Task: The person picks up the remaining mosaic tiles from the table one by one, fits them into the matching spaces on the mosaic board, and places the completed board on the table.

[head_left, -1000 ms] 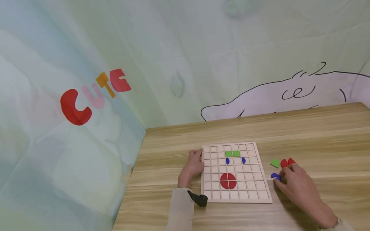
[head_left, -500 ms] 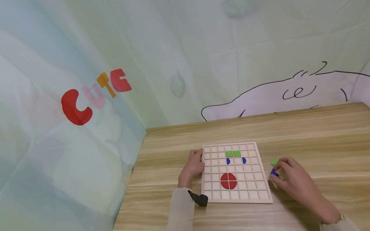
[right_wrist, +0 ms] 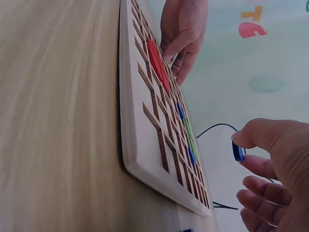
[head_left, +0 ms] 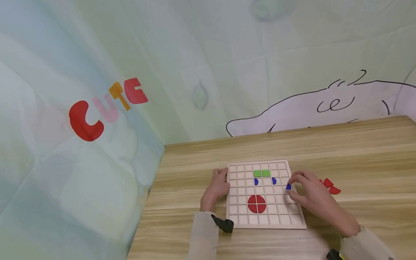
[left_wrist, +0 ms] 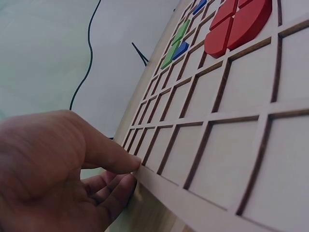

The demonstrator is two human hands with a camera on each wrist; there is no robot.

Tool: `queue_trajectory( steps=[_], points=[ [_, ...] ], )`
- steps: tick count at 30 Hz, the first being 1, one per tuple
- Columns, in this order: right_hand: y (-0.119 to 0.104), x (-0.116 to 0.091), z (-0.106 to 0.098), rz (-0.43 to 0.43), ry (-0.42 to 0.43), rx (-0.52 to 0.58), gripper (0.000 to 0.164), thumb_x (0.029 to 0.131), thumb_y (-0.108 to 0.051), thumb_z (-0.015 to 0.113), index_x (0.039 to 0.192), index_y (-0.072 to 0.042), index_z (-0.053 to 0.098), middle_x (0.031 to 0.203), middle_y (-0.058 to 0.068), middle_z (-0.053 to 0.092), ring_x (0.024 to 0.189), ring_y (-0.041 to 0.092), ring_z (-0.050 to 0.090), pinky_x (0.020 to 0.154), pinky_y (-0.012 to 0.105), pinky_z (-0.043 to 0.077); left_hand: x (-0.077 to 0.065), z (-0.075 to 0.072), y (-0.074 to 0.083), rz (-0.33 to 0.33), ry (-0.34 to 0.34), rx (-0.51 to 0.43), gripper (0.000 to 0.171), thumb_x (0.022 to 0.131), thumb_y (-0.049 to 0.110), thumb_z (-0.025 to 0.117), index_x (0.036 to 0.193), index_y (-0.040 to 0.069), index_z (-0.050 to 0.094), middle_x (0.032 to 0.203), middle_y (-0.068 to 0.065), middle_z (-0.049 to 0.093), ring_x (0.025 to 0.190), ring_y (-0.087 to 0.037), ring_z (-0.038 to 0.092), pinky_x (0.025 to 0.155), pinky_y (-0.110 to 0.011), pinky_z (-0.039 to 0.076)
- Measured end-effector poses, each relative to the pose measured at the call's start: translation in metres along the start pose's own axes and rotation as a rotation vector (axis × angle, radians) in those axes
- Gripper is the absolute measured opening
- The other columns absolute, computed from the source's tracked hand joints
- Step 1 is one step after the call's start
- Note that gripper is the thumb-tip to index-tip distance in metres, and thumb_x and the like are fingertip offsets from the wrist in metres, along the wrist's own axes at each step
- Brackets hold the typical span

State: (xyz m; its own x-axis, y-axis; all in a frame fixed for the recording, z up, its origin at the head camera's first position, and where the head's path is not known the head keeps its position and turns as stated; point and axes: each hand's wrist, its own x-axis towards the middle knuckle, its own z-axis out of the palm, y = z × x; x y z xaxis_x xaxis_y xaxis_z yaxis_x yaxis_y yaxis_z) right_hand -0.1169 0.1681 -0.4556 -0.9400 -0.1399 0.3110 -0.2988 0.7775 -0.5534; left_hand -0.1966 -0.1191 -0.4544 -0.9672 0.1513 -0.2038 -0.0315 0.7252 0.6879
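Observation:
A wooden grid board (head_left: pixel 277 219) lies on the table with two green squares (head_left: pixel 261 173), two blue half-discs (head_left: pixel 274 181) and a red disc of quarter pieces (head_left: pixel 256 204) set in its cells. My left hand (head_left: pixel 217 186) holds the board's left edge; in the left wrist view its thumb touches the rim, with the other fingers curled below. Over the board's right edge, my right hand (head_left: pixel 313 191) pinches a small blue piece (right_wrist: pixel 237 151) between thumb and index finger. The right wrist view shows this piece raised above the board, the other fingers loosely bent.
Several red quarter pieces (head_left: pixel 331 186) lie on the table right of my right hand, partly covered by it. Another blue piece (right_wrist: pixel 187 230) shows at the bottom of the right wrist view. Fabric-covered walls (head_left: pixel 195 119) stand behind and left of the wooden table (head_left: pixel 191 155).
My right hand has picked up a blue piece from the table and moved left with it to the board's right edge. The loose green square is out of sight. My left hand stays still.

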Motion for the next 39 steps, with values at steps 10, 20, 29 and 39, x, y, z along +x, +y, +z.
queue_trajectory(
  steps=[10,20,29,39],
  points=[
    [-0.010,0.017,0.024,-0.099,-0.010,0.020,0.017,0.075,-0.017,0.079,0.088,-0.012,0.068,0.107,0.006,0.059,0.098,0.025,0.057,0.081,0.044,0.051,-0.001,0.000,0.000,-0.001,-0.004,0.006,0.064,0.086,-0.005,0.043,0.149,0.004,0.032,0.139,-0.017,0.033,0.121,-0.027,0.042,0.097,-0.041,0.037],
    [-0.019,0.029,0.041,-0.134,-0.062,-0.036,0.020,0.075,-0.021,0.079,0.088,-0.012,0.068,0.108,0.006,0.059,0.098,0.023,0.055,0.086,0.043,0.048,0.001,0.001,-0.002,0.000,-0.003,0.009,0.064,0.087,-0.005,0.044,0.149,0.004,0.032,0.140,-0.017,0.032,0.125,-0.029,0.040,0.100,-0.043,0.036],
    [-0.022,0.038,0.053,-0.216,-0.076,-0.076,0.018,0.072,-0.022,0.080,0.084,-0.013,0.069,0.103,0.005,0.059,0.096,0.023,0.055,0.086,0.042,0.046,0.000,0.002,-0.002,-0.001,-0.001,-0.017,0.065,0.086,-0.005,0.044,0.149,0.004,0.032,0.139,-0.017,0.033,0.124,-0.027,0.041,0.100,-0.042,0.036],
    [-0.026,0.045,0.063,-0.253,-0.128,-0.086,0.017,0.074,-0.023,0.080,0.085,-0.013,0.072,0.102,0.003,0.058,0.096,0.022,0.053,0.084,0.043,0.044,-0.002,0.000,0.000,0.005,0.001,-0.043,0.065,0.085,-0.006,0.043,0.149,0.003,0.032,0.139,-0.018,0.033,0.127,-0.029,0.039,0.104,-0.043,0.033]
  ],
)
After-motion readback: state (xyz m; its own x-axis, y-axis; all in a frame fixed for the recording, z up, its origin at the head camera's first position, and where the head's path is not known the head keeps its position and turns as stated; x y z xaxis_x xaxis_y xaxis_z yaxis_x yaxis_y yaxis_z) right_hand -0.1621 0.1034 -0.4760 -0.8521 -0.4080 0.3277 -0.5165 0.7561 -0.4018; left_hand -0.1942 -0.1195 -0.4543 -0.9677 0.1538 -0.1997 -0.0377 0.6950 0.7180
